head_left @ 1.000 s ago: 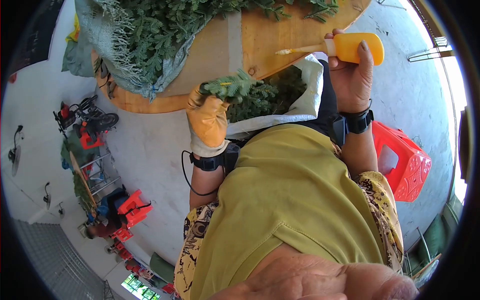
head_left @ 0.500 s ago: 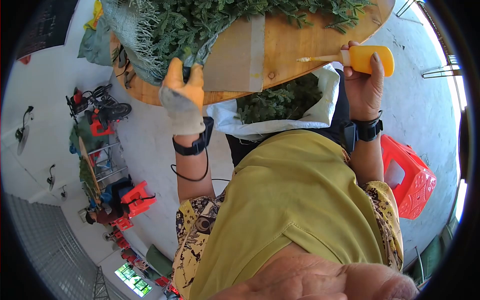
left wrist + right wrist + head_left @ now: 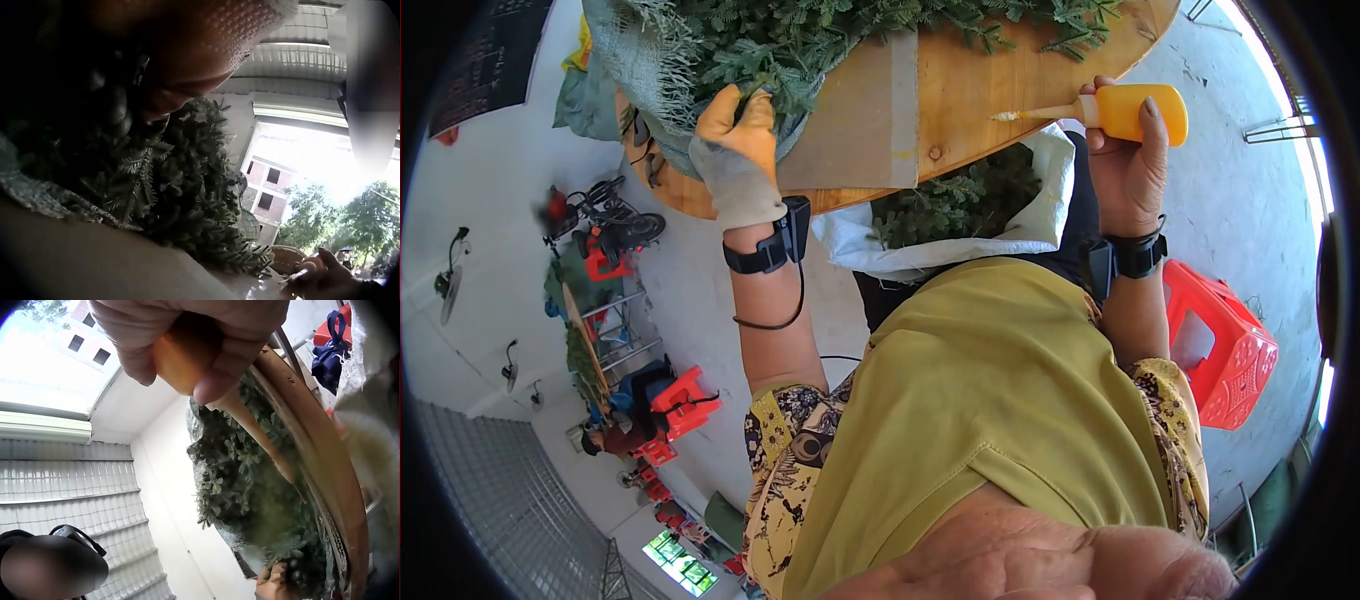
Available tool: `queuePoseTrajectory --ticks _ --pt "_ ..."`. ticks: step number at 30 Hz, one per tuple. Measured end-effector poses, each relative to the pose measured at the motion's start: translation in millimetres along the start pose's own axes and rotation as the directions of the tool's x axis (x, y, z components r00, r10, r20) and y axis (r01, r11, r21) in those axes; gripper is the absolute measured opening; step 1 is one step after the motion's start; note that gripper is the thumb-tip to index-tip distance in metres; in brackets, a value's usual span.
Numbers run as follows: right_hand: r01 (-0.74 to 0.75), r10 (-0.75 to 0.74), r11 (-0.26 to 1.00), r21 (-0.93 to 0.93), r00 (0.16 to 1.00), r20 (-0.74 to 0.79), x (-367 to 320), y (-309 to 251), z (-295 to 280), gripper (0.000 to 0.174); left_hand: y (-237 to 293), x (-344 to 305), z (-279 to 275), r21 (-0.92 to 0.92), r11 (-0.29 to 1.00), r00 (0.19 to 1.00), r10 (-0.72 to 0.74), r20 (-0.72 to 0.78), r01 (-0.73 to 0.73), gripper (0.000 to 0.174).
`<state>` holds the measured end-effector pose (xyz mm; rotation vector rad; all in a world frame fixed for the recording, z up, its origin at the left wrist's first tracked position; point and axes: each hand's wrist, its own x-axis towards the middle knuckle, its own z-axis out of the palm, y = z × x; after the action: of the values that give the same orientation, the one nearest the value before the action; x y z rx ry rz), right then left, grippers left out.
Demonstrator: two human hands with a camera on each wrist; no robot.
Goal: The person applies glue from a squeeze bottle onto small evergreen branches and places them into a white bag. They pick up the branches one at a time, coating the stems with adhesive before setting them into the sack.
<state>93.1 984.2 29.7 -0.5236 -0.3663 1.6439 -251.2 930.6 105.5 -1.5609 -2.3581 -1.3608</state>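
Note:
My left hand (image 3: 742, 150), in an orange-and-grey work glove, reaches into a heap of green fir sprigs (image 3: 800, 45) on the table. Its curled fingertips pinch a fir sprig (image 3: 760, 86) at the heap's near edge; the sprig's stem is hidden by the glove. In the left wrist view, dark glove fingertips (image 3: 115, 109) sit among the sprigs. My bare right hand (image 3: 1128, 175) grips a yellow squeeze bottle (image 3: 1142, 112) lying sideways, its long nozzle (image 3: 1040, 115) pointing left over the table edge. Whitish residue coats the nozzle's tip.
A woven sack (image 3: 635, 75) lies around the heap on the wooden table (image 3: 975, 85), beside a flat cardboard sheet (image 3: 850, 125). A white sack (image 3: 1055, 190) of fir sprigs sits at my lap. To my right stands a red stool (image 3: 1235, 365). Another person (image 3: 625, 435) is far left.
My left hand has moved from above the white sack, where it held a fir sprig, leftward and up to the heap. My right hand keeps its hold on the bottle.

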Motion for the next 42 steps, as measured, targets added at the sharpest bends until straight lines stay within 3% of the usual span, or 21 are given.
queuePoseTrajectory --ticks 1,6,8,12,14,15,16,18,22,23,24,26,27,29,30,33,35,37,39,40,42 --pt "-0.002 0.002 1.000 0.004 1.000 0.030 0 0 0 0.042 4 -2 -7 -0.204 0.973 0.993 -0.096 0.068 0.108 0.015" --pt "-0.011 0.011 1.000 0.002 1.000 0.029 -2 1 3 0.041 7 -20 -31 -0.398 0.904 0.985 -0.116 0.126 0.158 0.024" --pt "-0.008 0.007 1.000 0.007 0.997 0.073 -3 1 2 0.041 4 -26 -35 -0.567 0.767 0.941 -0.141 0.307 0.300 0.026" --pt "0.011 -0.013 0.999 0.046 0.999 0.034 -8 2 9 0.041 9 -36 -31 -0.667 0.623 0.888 -0.103 0.449 0.410 0.023" --pt "-0.028 0.014 0.995 0.092 0.988 0.155 -12 1 10 0.040 11 -41 -28 -0.600 0.619 0.794 -0.064 0.605 0.507 0.025" --pt "-0.035 0.022 0.996 0.084 0.989 0.148 -14 1 13 0.040 16 -46 -25 -0.580 0.543 0.737 -0.113 0.666 0.607 0.026" --pt "-0.056 0.026 0.990 0.132 0.976 0.216 -16 1 16 0.040 13 -46 -25 -0.576 0.537 0.732 -0.121 0.670 0.616 0.026" --pt "-0.087 0.037 0.981 0.171 0.960 0.278 -18 1 25 0.040 9 -41 -23 -0.431 0.556 0.475 0.072 0.877 0.711 0.023" --pt "-0.167 0.082 0.967 0.190 0.917 0.390 -17 6 18 0.043 13 -48 -7 -0.392 0.645 0.451 0.081 0.889 0.656 0.013" --pt "-0.218 0.108 0.955 0.202 0.888 0.448 -16 7 15 0.048 8 -45 -1 -0.392 0.898 0.525 0.239 0.817 0.201 0.011" --pt "-0.225 0.116 0.954 0.199 0.887 0.446 -17 8 16 0.048 5 -46 1 -0.389 0.897 0.526 0.232 0.818 0.209 0.011" --pt "-0.272 0.149 0.942 0.197 0.865 0.480 -19 10 24 0.045 9 -47 6 -0.479 0.864 0.482 0.489 0.727 -0.154 0.010" --pt "-0.279 0.158 0.940 0.194 0.865 0.477 -21 12 28 0.045 7 -48 7 -0.436 0.884 0.464 0.318 0.827 0.170 0.011" --pt "-0.090 0.081 0.996 0.004 0.917 0.391 -24 15 35 0.046 3 -48 11 -0.453 0.863 0.451 0.320 0.833 0.224 0.018" --pt "-0.094 0.086 0.996 0.003 0.916 0.391 -23 16 34 0.046 1 -48 12 -0.472 0.839 0.435 0.330 0.837 0.270 0.030" --pt "-0.116 0.106 0.993 -0.004 0.890 0.443 -23 17 38 0.044 4 -47 13 -0.381 0.866 0.398 0.241 0.885 0.324 0.022" --pt "-0.203 0.182 0.975 0.088 0.962 0.203 -35 15 64 0.045 5 -44 15 -0.422 0.856 0.392 0.293 0.872 0.299 0.017" --pt "-0.169 0.154 0.985 0.040 0.955 0.252 -32 23 54 0.046 2 -42 18 -0.462 0.844 0.386 0.344 0.856 0.272 0.014" --pt "-0.129 0.125 0.992 -0.006 0.945 0.303 -28 24 47 0.046 -1 -40 21 -0.502 0.865 0.396 0.457 0.797 0.013 0.012" --pt "-0.158 0.169 0.986 -0.060 0.921 0.350 -26 21 46 0.047 0 -41 22 -0.503 0.864 0.397 0.457 0.796 0.013 0.012" --pt "-0.182 0.214 0.976 -0.118 0.894 0.394 -26 19 49 0.048 6 -41 22 -0.361 0.857 0.330 0.242 0.912 0.368 0.010"
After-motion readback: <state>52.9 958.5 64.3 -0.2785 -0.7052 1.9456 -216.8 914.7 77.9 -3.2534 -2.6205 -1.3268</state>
